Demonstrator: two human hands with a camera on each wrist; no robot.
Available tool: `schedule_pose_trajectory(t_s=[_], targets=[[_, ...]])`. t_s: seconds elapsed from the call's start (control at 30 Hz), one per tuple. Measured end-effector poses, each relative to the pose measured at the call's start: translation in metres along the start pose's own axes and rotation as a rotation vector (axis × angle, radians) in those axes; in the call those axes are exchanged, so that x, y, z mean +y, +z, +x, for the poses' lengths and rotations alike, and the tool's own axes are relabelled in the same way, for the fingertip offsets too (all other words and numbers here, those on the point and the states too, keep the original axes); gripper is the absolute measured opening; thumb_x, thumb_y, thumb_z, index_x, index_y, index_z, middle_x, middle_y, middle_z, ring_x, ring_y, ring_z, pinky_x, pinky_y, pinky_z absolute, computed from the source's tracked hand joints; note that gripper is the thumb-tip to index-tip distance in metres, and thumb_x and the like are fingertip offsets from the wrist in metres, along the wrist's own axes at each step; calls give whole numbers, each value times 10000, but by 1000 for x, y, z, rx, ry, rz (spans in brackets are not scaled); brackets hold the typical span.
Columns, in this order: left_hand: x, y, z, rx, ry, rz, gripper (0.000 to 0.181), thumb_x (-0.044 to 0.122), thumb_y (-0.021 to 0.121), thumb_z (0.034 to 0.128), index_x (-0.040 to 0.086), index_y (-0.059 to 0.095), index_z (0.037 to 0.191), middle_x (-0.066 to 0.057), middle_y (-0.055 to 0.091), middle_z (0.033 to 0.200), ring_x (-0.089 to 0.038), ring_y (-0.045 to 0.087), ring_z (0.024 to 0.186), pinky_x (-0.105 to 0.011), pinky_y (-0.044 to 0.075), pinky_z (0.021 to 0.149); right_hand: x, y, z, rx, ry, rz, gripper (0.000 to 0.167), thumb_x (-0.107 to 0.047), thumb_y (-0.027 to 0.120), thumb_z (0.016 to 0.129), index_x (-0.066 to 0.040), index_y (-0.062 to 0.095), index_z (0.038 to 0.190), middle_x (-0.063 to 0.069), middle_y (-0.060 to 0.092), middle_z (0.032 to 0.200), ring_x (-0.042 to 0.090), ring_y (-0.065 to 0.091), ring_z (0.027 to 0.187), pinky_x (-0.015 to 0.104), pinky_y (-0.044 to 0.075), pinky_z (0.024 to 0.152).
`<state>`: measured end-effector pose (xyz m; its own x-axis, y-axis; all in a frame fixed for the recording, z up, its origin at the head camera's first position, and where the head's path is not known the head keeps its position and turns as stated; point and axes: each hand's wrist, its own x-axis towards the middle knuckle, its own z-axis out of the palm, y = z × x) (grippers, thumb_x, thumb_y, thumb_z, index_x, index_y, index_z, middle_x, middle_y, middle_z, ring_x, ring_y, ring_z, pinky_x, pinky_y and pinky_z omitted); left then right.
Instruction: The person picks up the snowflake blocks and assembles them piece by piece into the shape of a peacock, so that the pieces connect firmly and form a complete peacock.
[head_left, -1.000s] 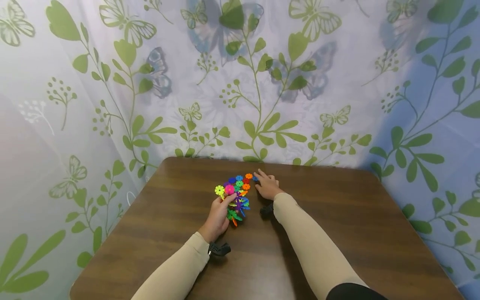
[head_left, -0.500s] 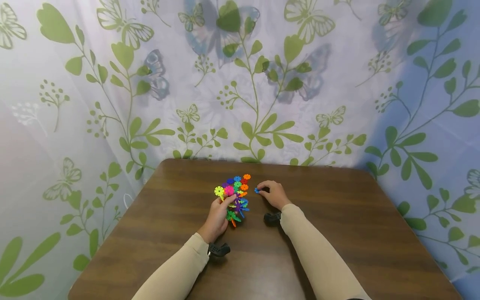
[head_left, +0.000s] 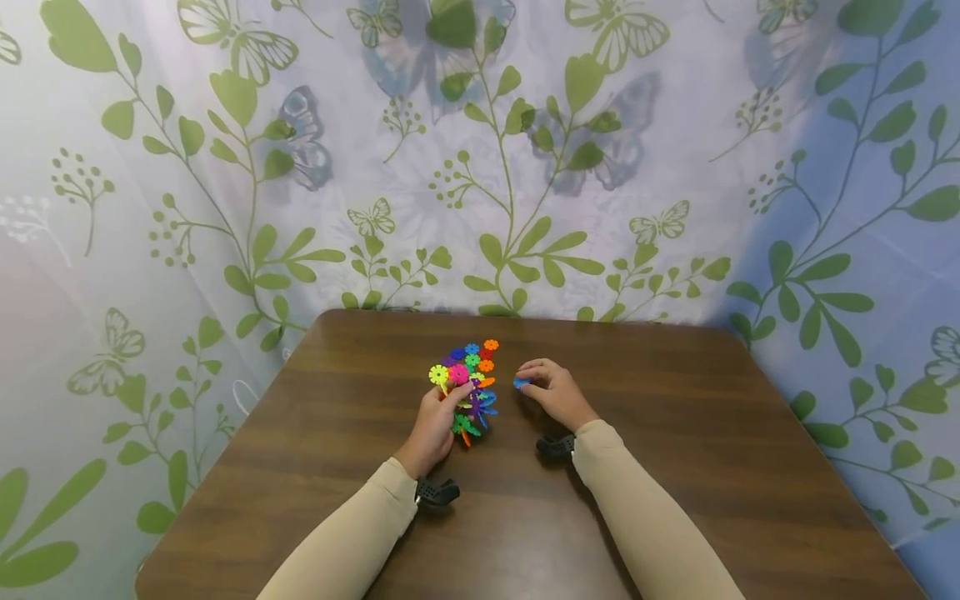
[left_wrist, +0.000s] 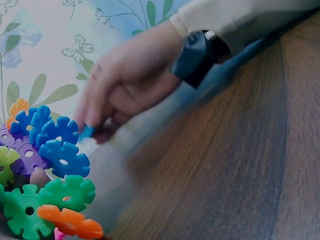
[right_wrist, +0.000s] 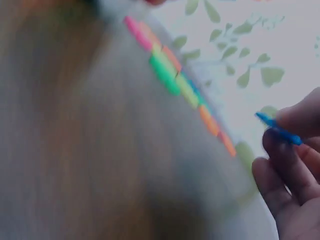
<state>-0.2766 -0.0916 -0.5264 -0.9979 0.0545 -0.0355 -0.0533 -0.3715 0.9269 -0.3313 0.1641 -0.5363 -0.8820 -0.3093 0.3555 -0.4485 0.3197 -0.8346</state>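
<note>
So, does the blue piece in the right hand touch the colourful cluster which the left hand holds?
Apart. The head view shows tabletop plainly between the blue piece in the right hand and the colourful cluster in the left hand.

No text, label, brand, number or sign could be read in the head view or in either wrist view.
</note>
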Motion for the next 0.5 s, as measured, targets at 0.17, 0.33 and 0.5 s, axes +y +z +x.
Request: schedule_pose_trajectory(t_s=[0.17,0.33,0.5], targets=[[0,2,-1,20,-9,24,470,320,804,972,-33,627,1228,-129,642,1113,-215,645,917,-316,594,800,-22,0,-1,-28,17,229,209,-85,722,1020,3,768,1204,130,647,1303,321,643,1159,294,542,970],[1,4,-3,33,0,71,397,272,786,990,-39,634,1184,-126,631,1098,-226,628,963,-310,577,852,-42,4,-1,-85,-11,256,211,-120,708,1035,-32,763,1219,121,658,1295,299,650,1161,334,545,978],[1,6,-2,6,42,77,381,248,780,991,-46,629,1180,-114,642,1085,-222,632,963,-306,573,867,-56,8,2,-94,-40,238,227,-130,719,1029,-19,745,1226,175,661,1278,318,687,1086,346,572,929]])
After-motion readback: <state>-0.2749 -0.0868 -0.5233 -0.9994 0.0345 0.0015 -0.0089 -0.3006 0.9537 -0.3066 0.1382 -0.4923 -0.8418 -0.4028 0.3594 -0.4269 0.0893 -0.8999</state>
